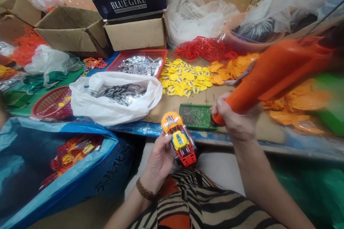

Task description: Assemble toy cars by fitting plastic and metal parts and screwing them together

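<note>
Left hand (160, 155): grip pinching toy car (183, 145) by left side, near bench (268, 134) edge. Should hold car steady, thumb off top. Green tray (197, 127) on bench, small metal bits (189, 114) inside. Right hand (239, 120): grip wrapped round orange tool (271, 78), nose by tray's right end, contact unclear. Better aim tool straight, press lightly.

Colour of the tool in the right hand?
The tool in the right hand is orange; head view shows it.

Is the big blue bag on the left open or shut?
Open: the blue bag gapes wide, and colourful toys show inside.
</note>
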Demonstrator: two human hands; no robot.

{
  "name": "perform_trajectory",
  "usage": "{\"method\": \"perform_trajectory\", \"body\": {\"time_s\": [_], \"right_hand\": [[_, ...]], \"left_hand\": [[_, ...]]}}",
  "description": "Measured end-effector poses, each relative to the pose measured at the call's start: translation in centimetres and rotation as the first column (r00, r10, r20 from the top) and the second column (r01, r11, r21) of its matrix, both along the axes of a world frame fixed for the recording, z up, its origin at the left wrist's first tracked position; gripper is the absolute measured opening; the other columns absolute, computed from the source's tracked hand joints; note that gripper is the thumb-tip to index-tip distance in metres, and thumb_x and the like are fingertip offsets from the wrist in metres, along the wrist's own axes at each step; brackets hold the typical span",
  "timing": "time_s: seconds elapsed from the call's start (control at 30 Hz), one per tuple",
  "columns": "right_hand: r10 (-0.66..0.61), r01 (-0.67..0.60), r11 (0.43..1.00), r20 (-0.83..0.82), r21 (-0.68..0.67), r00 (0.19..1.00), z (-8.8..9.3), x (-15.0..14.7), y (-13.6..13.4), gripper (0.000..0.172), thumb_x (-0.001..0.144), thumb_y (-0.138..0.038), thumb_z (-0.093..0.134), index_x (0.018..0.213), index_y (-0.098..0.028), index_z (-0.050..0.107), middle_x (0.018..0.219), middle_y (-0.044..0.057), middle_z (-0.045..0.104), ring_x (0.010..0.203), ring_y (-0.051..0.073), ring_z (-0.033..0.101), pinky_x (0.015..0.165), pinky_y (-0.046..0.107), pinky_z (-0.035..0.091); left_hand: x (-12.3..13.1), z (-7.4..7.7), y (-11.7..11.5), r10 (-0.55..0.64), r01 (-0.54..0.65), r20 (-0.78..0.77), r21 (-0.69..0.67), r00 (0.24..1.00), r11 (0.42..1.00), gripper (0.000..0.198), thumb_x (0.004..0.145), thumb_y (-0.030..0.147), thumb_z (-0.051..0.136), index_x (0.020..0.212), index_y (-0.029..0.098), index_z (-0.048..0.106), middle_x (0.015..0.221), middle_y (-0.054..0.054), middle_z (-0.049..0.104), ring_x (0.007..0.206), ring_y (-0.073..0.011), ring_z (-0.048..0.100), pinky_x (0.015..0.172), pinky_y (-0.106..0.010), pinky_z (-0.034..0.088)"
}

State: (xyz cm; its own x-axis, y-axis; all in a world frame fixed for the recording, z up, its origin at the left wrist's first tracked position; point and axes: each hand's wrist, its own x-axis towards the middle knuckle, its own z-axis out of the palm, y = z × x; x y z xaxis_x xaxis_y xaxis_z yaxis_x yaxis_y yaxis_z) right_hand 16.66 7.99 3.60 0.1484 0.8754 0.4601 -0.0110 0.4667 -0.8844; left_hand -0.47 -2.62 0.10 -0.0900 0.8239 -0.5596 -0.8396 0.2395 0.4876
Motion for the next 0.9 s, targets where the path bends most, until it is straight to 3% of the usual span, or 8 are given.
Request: {"method": "perform_trajectory", "body": {"time_s": [0.2,0.47,0.63,0.8,0.9], "right_hand": [[-0.078,0.079,0.997,0.031,-0.027,0.996,-0.8,0.8,1.0,0.017,0.078,-0.029,0.076,0.082,-0.022,0.061,0.072,-0.002,0.062,0.058,0.015,0.059,0.057,0.035,0.055],[-0.139,0.14,0.99,0.081,-0.009,0.987,-1.4,1.1,1.9,0.018,0.077,-0.033,0.077,0.086,-0.024,0.064,0.068,-0.004,0.061,0.056,0.015,0.06,0.062,0.038,0.06],[-0.229,0.235,0.972,0.167,-0.019,0.959,-0.9,1.5,2.2,0.022,0.073,-0.034,0.078,0.079,-0.02,0.063,0.065,-0.002,0.063,0.054,0.015,0.06,0.055,0.033,0.056],[-0.279,0.275,0.96,0.201,0.05,0.939,0.4,2.2,2.6,0.02,0.072,-0.028,0.076,0.084,-0.017,0.064,0.067,-0.001,0.064,0.059,0.014,0.062,0.073,0.036,0.058],[-0.312,0.301,0.95,0.236,0.082,0.92,0.6,2.7,2.9,0.022,0.073,-0.029,0.074,0.088,-0.018,0.063,0.068,-0.003,0.062,0.06,0.014,0.061,0.076,0.038,0.059]], "left_hand": [[0.0,0.2,-0.5,-0.054,0.061,-0.069,0.109,0.996,0.992,0.044,0.061,0.017,0.079,0.103,0.014,0.066,0.098,-0.008,0.075,0.084,-0.022,0.071,0.077,-0.032,0.058],[0.0,0.4,-0.7,-0.063,0.073,-0.121,0.079,0.991,0.994,0.048,0.06,0.02,0.081,0.105,0.014,0.066,0.097,-0.008,0.074,0.083,-0.0223,0.069,0.075,-0.032,0.056],[0.1,0.2,-0.9,-0.053,0.063,-0.123,0.076,0.991,0.995,0.053,0.062,0.022,0.079,0.112,0.015,0.063,0.101,-0.009,0.073,0.09,-0.0254,0.069,0.083,-0.037,0.055],[0.1,-0.3,-1.1,-0.07,0.086,-0.149,0.098,0.986,0.991,0.053,0.064,0.023,0.077,0.114,0.013,0.062,0.103,-0.012,0.073,0.093,-0.0284,0.069,0.086,-0.041,0.054],[0.2,-0.4,-1.1,-0.073,0.088,-0.142,0.102,0.987,0.991,0.053,0.065,0.022,0.077,0.114,0.012,0.062,0.102,-0.012,0.074,0.092,-0.028,0.07,0.086,-0.041,0.055]]}}
